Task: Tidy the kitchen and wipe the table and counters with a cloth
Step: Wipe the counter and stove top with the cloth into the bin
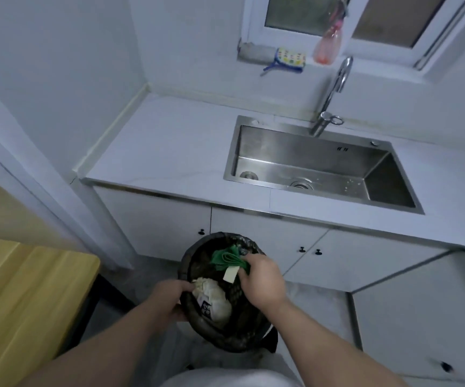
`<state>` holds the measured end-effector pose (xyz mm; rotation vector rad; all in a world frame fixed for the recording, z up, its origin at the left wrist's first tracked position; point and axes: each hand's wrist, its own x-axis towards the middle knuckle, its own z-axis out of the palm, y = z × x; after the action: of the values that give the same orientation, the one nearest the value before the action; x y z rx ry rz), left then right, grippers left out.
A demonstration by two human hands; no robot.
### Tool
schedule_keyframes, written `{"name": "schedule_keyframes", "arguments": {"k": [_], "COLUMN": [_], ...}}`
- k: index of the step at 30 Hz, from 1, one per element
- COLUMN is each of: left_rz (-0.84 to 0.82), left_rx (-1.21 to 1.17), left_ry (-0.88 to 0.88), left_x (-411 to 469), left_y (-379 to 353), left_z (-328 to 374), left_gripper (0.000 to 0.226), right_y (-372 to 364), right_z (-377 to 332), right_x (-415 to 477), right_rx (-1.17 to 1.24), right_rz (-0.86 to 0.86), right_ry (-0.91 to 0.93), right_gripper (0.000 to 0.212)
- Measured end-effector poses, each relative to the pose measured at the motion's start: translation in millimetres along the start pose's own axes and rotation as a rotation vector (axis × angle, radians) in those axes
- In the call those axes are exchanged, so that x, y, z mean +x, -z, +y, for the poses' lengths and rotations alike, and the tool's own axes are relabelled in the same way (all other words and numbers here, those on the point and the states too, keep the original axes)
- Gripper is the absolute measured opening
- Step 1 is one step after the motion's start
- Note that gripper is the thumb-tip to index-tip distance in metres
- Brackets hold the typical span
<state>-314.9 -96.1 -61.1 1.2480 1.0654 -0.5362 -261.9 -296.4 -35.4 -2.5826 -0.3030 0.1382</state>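
A person's right hand (262, 280) pinches a green folded bundle (227, 258) over a black-lined bin (225, 342). The left hand (169, 298) grips the bin's rim beside a crumpled white bag (214, 300). Beyond the hands lie a white counter (164, 146) and a steel sink (309, 160), and to their left a wooden table (30, 289).

1. My one feed is head-worn, facing forward and steeply down.
2. The bin (225, 340) sits close below centre; the counter (164, 146) and sink (295, 146) lie farther ahead, the window (295, 15) at the top edge.
3. The wide lens bends the edges.
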Motion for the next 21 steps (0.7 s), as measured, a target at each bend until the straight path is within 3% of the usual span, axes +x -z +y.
{"name": "schedule_keyframes", "arguments": {"k": [6,11,21], "left_rz": [-0.093,-0.154,-0.19], "left_rx": [0.087,0.128,0.173], "left_ry": [0.03,0.0,0.012], "left_x": [-1.7,-18.2,-25.7], "left_y": [-36.5,-80.4,-169.3], "left_z": [-2.1,4.7,5.4], "left_gripper": [0.036,0.025,0.037], "right_y": [24.7,37.7,87.7], "right_z": [30.0,58.9,123.9], "right_x": [-31.2,-46.6,-56.9], "right_rx": [-0.056,0.028,0.187], "right_rz": [0.075,0.232,0.342], "right_ry": [-0.159,-0.249,-0.45], "right_gripper": [0.01,0.011,0.007]}}
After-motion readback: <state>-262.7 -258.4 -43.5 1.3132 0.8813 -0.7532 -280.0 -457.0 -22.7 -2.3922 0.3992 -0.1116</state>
